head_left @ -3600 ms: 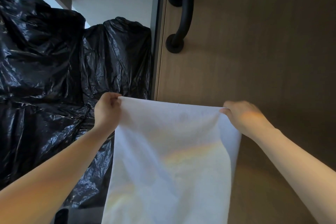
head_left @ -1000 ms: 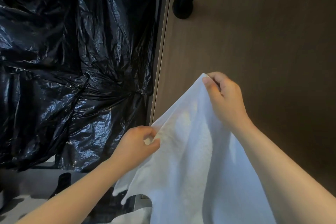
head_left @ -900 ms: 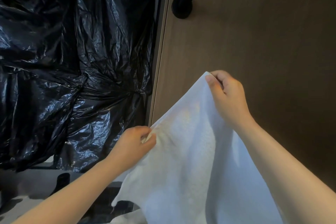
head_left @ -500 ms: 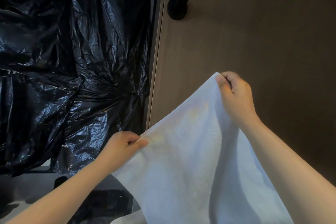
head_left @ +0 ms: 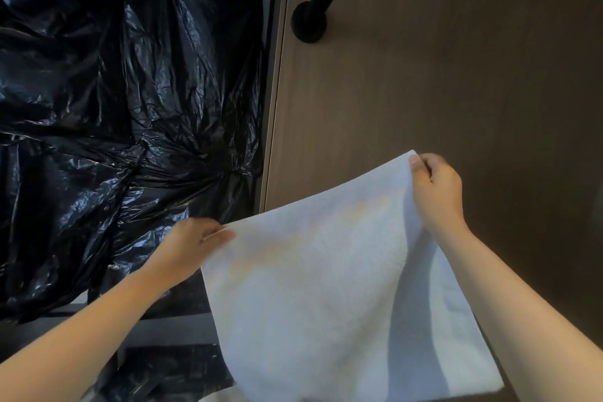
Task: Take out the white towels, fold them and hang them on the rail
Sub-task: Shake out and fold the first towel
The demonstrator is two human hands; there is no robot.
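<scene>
Head view: white towel (head_left: 329,287) is stretched in front of the wooden panel (head_left: 440,75).
Grip: left hand (head_left: 192,246) is pinched on the lower corner, and right hand (head_left: 435,189) is pinched on the raised corner.
Risk: a loosened pinch likely drops a corner, and the fold skews.
Room: black bags (head_left: 114,108) crowd the left; the dark rail (head_left: 313,3) sits above, with clear space between.

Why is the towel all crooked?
The towel hangs askew because the right hand pinches its corner high while the left hand grips the other corner much lower, so the top edge slopes. It isn't torn or dirty. Nothing else stands out; the black bags just look crumpled.
</scene>
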